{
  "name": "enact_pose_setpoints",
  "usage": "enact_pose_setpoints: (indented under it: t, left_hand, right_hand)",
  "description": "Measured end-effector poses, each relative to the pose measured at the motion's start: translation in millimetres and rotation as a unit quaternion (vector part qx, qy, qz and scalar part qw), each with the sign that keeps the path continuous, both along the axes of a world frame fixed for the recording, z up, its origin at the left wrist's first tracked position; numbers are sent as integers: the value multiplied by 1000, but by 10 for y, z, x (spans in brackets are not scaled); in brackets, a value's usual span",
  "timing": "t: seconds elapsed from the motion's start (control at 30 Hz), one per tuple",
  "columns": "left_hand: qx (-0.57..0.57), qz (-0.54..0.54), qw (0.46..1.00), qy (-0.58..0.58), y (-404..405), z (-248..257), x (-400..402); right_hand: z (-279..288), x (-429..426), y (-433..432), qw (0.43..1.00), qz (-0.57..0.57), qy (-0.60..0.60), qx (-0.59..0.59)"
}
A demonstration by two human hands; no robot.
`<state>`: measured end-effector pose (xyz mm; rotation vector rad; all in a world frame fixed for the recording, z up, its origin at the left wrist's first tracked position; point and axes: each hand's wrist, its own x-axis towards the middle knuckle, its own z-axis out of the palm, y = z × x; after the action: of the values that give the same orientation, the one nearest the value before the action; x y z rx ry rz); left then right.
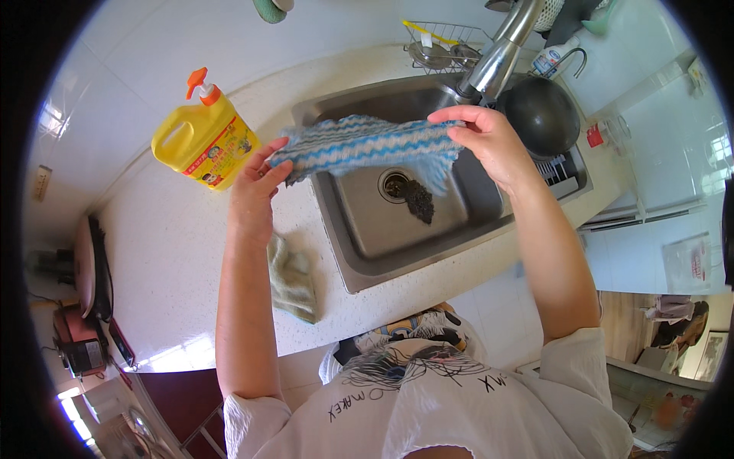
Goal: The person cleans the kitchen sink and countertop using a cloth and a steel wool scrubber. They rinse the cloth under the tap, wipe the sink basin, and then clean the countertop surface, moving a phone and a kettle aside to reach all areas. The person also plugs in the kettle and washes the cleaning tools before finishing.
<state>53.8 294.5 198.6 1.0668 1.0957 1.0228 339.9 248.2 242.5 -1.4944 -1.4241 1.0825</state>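
A blue, grey and white striped cloth (373, 143) is stretched between my two hands above the stainless steel sink (367, 229). Its left end is pinched in my left hand (258, 183), between thumb and fingers. My right hand (487, 140) grips the upper right corner with thumb and fingers, and part of the cloth hangs down below it. Beneath the cloth, a dark scouring pad (420, 202) lies in the basin against the drain (394, 185). A greenish folded cloth (291, 278) rests on the counter beside my left forearm.
A yellow detergent jug (209, 143) with an orange pump stands left of the sink. The steel faucet (496, 63) rises behind my right hand, near a black wok (540, 117). A wire rack (441, 49) sits at the back. Pink appliance (77, 338) at far left.
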Motion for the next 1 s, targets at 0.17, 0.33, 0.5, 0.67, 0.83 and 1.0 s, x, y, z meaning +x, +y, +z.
enact_pose_setpoints:
  t: [0.17, 0.33, 0.5, 0.67, 0.83, 1.0]
  left_hand:
    - [28, 60, 998, 10, 192, -7, 13]
    - [168, 90, 928, 319, 246, -234, 17]
    - [111, 36, 921, 372, 522, -581, 122]
    - [227, 133, 885, 384, 1140, -296, 446]
    - [400, 216, 829, 326, 1720, -419, 578]
    - [293, 78, 850, 431, 1959, -1251, 595]
  right_hand:
    - [-34, 94, 254, 981, -18, -157, 112]
    - [-437, 16, 358, 936, 9, -330, 119]
    - [-963, 78, 620, 977, -114, -113, -140]
    - [-1184, -13, 1183, 967, -191, -96, 139]
    - [-1245, -25, 1782, 889, -108, -310, 318]
    - [-1604, 72, 2018, 792, -66, -542, 273]
